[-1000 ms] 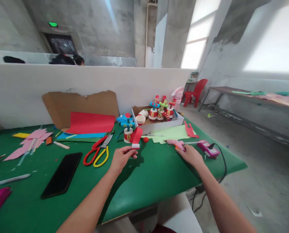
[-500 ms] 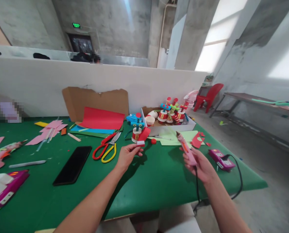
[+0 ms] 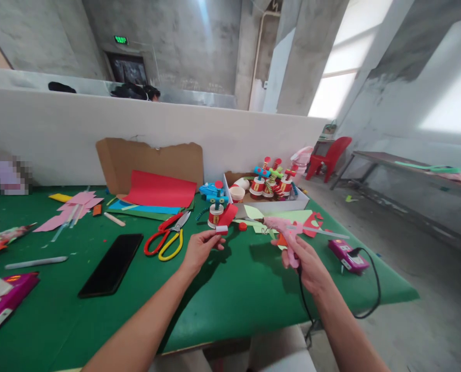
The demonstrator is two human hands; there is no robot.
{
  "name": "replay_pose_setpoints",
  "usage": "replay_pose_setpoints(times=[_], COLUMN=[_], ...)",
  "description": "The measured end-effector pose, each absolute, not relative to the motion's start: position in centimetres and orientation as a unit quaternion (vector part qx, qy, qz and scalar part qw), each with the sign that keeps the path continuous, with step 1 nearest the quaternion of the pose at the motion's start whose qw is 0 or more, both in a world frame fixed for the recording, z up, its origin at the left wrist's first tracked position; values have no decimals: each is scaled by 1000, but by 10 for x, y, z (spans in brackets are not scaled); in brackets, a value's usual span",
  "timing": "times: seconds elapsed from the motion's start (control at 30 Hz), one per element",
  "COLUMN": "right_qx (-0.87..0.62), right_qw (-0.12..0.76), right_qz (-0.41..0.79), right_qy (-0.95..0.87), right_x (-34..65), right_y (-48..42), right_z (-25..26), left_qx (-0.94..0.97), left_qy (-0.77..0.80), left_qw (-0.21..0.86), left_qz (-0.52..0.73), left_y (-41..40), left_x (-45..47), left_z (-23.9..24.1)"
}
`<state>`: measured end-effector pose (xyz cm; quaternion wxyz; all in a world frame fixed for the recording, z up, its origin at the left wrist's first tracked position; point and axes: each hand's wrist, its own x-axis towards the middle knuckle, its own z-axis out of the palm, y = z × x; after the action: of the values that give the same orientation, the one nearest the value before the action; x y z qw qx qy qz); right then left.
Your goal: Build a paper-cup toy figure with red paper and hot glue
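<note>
My left hand (image 3: 201,253) is closed, pinching a small red-and-white piece (image 3: 222,230), perhaps rolled paper, between thumb and fingers. My right hand (image 3: 303,261) is wrapped around the handle of a pink hot glue gun (image 3: 282,226), its nozzle pointing left and a clear glue stick (image 3: 327,232) jutting out behind. Just beyond the left hand stands a paper-cup figure (image 3: 216,215) with a blue crosspiece and red top. A red paper piece (image 3: 229,214) is beside that figure, and a small red disc (image 3: 242,226) lies between the two hands.
Red-and-yellow scissors (image 3: 168,235) and a black phone (image 3: 111,264) lie left. Behind are coloured paper sheets (image 3: 160,188) and a white box (image 3: 267,205) with several figures. Pale green paper (image 3: 296,217) and a purple power strip (image 3: 348,256) are right; the gun's cord (image 3: 304,297) hangs down.
My right hand has turned the glue gun from pointing up and away to lying level, nozzle leftward. The left hand keeps its pinch on the small piece. The view has shifted slightly.
</note>
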<state>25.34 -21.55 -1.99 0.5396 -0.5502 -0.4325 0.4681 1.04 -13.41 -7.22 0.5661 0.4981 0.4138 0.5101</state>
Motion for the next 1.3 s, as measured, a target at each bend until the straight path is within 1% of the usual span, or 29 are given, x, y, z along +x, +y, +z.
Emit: replay_pose_setpoints(times=[0.1,0.2,0.33,0.43,0.53,0.6,0.67,0.7,0.77,0.83,0.87,0.97,1.07,1.13,1.2,1.27,1.3], right_qx=[-565,-588,-569,-558,-582,-606,-648,-676,-733,-766,-775,-773,-755,-753,-734,-667,-632], right_qw=[527,474,375,350,340,326,302,286,246,181,143,47,7,1,18,45,41], right_qz=[446,447,550,606,603,581,528,479,345,217,180,161,157,138,117,109,114], right_qy=[-452,-480,-483,-446,-427,-434,-459,-481,-533,-577,-589,-612,-636,-643,-668,-736,-766], right_x=[259,263,259,250,245,246,248,249,251,251,250,248,249,254,262,271,275], right_y=[-219,-223,-232,-240,-245,-247,-249,-250,-253,-255,-257,-263,-264,-256,-237,-209,-194], right_z=[-18,-21,-34,-46,-56,-60,-60,-59,-56,-51,-48,-42,-37,-32,-26,-21,-20], left_qx=[494,468,454,458,459,456,454,454,456,458,458,451,446,450,457,463,466], left_qy=[413,426,433,424,424,426,426,425,421,421,423,433,439,438,436,436,436], left_qw=[570,564,558,562,562,562,564,565,567,569,570,569,567,568,569,566,564], left_qz=[510,531,543,543,542,542,542,543,541,538,536,534,535,531,527,525,525], left_y=[-134,-132,-130,-130,-130,-130,-130,-131,-131,-132,-132,-132,-132,-131,-131,-132,-132], left_x=[11,10,8,7,7,6,5,5,5,5,5,5,6,6,6,6,6], left_z=[-72,-74,-77,-77,-77,-77,-78,-78,-77,-76,-76,-75,-75,-76,-76,-76,-76])
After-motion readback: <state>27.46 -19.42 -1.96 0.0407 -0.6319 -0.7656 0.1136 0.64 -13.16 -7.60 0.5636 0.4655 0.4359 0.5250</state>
